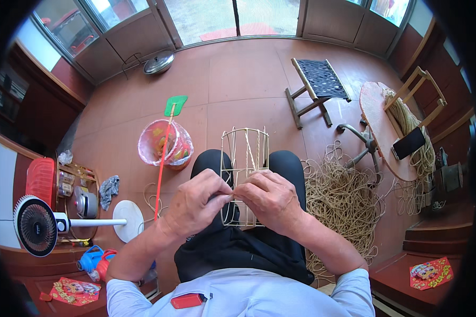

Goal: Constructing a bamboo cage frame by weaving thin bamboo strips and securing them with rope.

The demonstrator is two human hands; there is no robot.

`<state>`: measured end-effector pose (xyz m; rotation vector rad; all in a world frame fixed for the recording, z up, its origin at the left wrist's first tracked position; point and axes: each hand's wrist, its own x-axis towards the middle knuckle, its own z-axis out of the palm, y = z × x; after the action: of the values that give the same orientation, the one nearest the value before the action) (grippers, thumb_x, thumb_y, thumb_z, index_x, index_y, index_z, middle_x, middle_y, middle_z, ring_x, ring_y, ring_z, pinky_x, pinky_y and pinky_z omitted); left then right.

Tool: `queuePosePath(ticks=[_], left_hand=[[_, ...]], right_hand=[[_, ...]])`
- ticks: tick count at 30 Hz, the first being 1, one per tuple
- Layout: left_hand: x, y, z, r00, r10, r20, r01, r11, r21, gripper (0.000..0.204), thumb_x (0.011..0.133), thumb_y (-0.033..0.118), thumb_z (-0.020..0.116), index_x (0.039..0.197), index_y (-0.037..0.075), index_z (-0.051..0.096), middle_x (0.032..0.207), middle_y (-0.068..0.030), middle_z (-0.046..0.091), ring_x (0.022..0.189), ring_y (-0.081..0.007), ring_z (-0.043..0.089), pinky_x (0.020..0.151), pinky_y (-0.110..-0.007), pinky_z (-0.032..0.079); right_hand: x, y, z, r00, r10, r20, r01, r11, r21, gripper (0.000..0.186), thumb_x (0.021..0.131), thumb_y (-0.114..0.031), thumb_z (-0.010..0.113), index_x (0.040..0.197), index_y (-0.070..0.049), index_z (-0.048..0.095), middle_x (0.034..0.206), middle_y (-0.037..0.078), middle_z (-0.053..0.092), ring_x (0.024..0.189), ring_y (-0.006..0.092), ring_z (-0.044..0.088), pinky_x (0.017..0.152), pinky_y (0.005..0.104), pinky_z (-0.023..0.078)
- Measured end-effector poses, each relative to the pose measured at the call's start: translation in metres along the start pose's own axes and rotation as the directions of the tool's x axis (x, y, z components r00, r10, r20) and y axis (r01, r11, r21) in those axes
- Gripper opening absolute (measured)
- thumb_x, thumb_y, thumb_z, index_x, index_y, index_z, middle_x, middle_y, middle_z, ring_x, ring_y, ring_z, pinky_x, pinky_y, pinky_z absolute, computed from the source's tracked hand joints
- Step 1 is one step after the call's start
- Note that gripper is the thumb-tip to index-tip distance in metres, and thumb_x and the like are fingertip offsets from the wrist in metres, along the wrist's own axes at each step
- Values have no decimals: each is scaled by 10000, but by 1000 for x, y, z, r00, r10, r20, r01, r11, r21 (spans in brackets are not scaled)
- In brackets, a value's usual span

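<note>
A: Pale shirt (259,290) closest of all, with a small red item (188,301) at the chest pocket. Just beyond?

B: Left hand (198,201) and right hand (269,198), fingertips meeting over the near half of an open frame (238,169). Both closed in a pinch; impossible to tell on what, perhaps on a bit of cord too fine to make out.

A: Frame where, exactly?

B: On the lap, between the knees (286,164), far end reaching past the lap's far edge. Thin pale rods all round, with a twisted strand (250,150) slanting from the far rim toward the right hand.

A: Likely handling?

B: Light, by the look of it. Probably stiff at the corners, springier along the thin spans, apt to bend under a hard squeeze. Best gripped by a far corner or a side rail, clear of the strand.

A: Farther out?

B: Tangled cord heap (338,206) on the floor, toward its right edge. Lined bin (181,150) left of the frame, swatter (175,104) across it. Round top (375,111) by the floor's right edge, dark phone (409,143) near its rim. Woven stool (322,79) toward the far right corner; shiny lid (158,62) toward the far left.
</note>
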<state>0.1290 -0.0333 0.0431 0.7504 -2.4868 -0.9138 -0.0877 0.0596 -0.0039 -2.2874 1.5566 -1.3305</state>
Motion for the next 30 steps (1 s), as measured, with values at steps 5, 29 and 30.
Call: queuePosePath(ticks=[5,29,30], left_hand=[[1,-9,-13,953,-274,129,301,904,-305,98,1005,77,784,1065,7,751,919,29,683,809,-44,591,698,-256,489],[-7,-15,7,855,498,-144,-397,808,436,289,833,55,840,1109,78,758,1045,-67,752,839,-212,746,690,-349,604],[-8,-15,8,863,484,-144,-377,808,453,289,833,55,840,1109,78,758,1045,-67,752,839,-212,746,690,-349,604]], right_hand=[[11,0,-3,998,59,17,-59,998,21,204,852,-57,819,1035,-143,792,903,58,657,864,287,692,741,423,593],[12,27,-6,850,314,423,-516,657,549,242,996,-243,735,992,-1,743,932,59,666,900,175,591,861,355,483],[12,25,-7,828,346,442,-554,624,550,242,996,-239,734,984,2,741,926,64,659,908,179,594,868,358,478]])
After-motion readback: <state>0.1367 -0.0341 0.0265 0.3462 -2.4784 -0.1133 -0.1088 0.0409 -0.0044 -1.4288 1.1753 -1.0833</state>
